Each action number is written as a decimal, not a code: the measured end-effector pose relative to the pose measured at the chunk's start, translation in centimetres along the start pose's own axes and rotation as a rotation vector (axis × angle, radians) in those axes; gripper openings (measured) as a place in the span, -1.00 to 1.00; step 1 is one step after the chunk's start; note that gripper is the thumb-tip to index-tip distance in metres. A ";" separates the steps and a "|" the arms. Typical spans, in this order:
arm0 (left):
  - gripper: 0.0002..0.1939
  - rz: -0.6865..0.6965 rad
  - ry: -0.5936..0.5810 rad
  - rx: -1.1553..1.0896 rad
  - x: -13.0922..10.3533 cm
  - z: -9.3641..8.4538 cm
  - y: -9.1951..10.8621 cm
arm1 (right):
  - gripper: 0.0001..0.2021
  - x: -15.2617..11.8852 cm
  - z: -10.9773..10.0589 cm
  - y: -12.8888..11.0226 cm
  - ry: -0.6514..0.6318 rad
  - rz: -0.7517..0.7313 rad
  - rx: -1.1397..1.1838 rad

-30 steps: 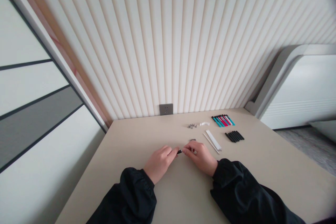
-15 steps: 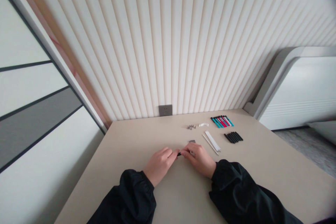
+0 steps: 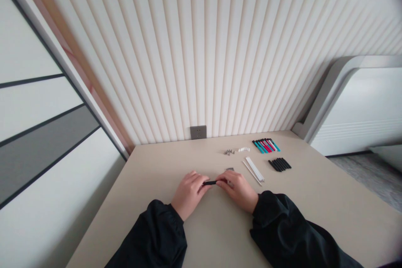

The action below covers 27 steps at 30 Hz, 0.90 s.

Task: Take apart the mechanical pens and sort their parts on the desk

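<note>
A short black rod [image 3: 210,183] spans the gap between my two hands, low over the table. Fingers and thumb of my left hand [image 3: 190,193] pinch its left end. My right hand [image 3: 239,189] grips the right end, its fingertips hiding that part. Just behind my right fingers lie small dark grey pieces [image 3: 230,169], partly covered by the hand. White thin sticks [image 3: 255,169] lie side by side to the right of them.
On the beige table [image 3: 169,159], small metal tips [image 3: 229,152] and small clear-white pieces [image 3: 244,149] lie farther back. Several coloured pens [image 3: 266,145] and several black rods [image 3: 279,164] are at the right. A socket [image 3: 198,132] is on the ribbed wall.
My left hand has shifted slightly left and its grip has changed, so more of the black rod shows between the hands. My right hand has stayed nearly still.
</note>
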State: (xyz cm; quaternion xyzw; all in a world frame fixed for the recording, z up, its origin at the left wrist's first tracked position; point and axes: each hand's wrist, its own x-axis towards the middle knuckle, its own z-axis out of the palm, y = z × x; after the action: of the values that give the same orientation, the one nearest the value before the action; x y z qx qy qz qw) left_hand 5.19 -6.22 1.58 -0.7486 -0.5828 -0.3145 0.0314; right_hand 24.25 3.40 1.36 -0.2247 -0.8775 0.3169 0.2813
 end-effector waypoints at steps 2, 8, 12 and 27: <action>-0.89 -0.105 0.027 -0.106 -0.2 0.4 -0.2 | -0.77 0.1 -0.1 -0.1 0.033 0.013 0.004; -0.88 -0.255 0.073 -0.337 0.0 0.4 -0.6 | -0.77 0.1 -0.3 -0.2 0.072 0.040 0.013; -0.78 -0.260 0.111 -0.402 0.1 -0.1 -0.4 | -0.77 0.1 -0.2 -0.1 0.068 0.037 0.037; -0.77 -0.499 0.177 -0.896 0.1 0.1 0.7 | -0.78 -0.1 -0.3 -0.3 0.048 0.005 0.048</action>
State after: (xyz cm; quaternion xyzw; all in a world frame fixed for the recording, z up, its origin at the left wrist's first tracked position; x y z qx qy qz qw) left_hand 5.90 -6.32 1.79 -0.4975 -0.5470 -0.5930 -0.3189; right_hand 24.42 3.27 1.73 -0.2275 -0.8620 0.3331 0.3070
